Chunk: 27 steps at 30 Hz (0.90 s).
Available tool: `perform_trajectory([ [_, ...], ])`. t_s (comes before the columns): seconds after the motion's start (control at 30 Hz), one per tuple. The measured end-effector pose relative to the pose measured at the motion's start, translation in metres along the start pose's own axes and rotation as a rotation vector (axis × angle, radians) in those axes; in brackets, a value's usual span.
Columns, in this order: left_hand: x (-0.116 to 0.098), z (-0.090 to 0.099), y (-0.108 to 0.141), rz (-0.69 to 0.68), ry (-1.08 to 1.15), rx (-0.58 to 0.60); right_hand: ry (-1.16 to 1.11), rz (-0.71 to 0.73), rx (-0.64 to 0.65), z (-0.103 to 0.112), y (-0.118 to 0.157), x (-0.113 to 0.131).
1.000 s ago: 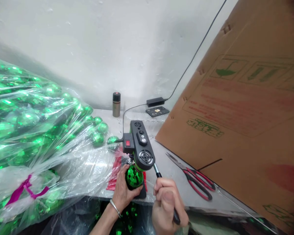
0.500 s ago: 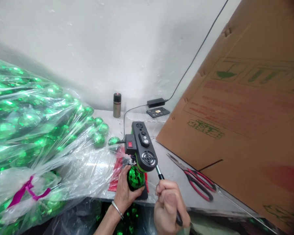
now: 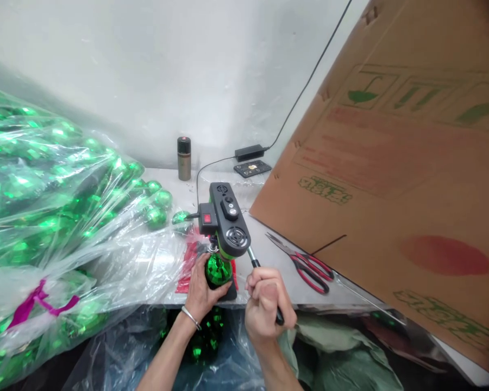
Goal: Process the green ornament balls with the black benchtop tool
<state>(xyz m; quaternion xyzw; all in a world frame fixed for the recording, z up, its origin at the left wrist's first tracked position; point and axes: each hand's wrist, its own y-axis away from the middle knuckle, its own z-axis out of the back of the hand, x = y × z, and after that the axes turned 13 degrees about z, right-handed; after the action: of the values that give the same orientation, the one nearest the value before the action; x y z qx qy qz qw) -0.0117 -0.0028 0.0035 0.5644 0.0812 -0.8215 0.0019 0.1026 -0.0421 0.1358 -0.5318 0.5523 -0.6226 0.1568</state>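
A shiny green mirrored ball (image 3: pixel 218 270) sits under the front end of a black machine (image 3: pixel 230 220) with a red switch and round vents. My left hand (image 3: pixel 200 288), with a bracelet at the wrist, is wrapped round the ball from the left and below. My right hand (image 3: pixel 267 301) is closed on the black grip of a metal lever (image 3: pixel 253 257) that runs up to the machine's right side. Beneath the ball lie red material (image 3: pixel 186 270) and a dark base, both partly covered.
Clear plastic bags of green balls (image 3: pixel 44 201) fill the left, one tied with a purple ribbon (image 3: pixel 38 304). Red-handled scissors (image 3: pixel 309 266) lie at right before a large cardboard box (image 3: pixel 375 179). Behind stand a bottle (image 3: pixel 184 158), an adapter (image 3: pixel 250 152) and a phone (image 3: pixel 252 168).
The whole view has shifted, so things appear higher and slightly further left. Both hands keep their holds on the ball and the lever grip.
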Motion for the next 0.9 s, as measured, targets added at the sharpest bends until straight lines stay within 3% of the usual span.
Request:
perform_trajectory([
  [0.43,0.005,-0.004,0.001,-0.018,-0.003,-0.024,-0.014,0.019,-0.082,-0.014,-0.006,0.004],
  [0.73,0.008,-0.008,0.002,0.034,0.017,-0.037,-0.003,0.071,-0.042,-0.003,0.026,-0.014],
  [0.9,0.005,-0.008,-0.004,0.076,0.066,-0.037,0.009,0.03,-0.012,-0.006,-0.01,0.003],
])
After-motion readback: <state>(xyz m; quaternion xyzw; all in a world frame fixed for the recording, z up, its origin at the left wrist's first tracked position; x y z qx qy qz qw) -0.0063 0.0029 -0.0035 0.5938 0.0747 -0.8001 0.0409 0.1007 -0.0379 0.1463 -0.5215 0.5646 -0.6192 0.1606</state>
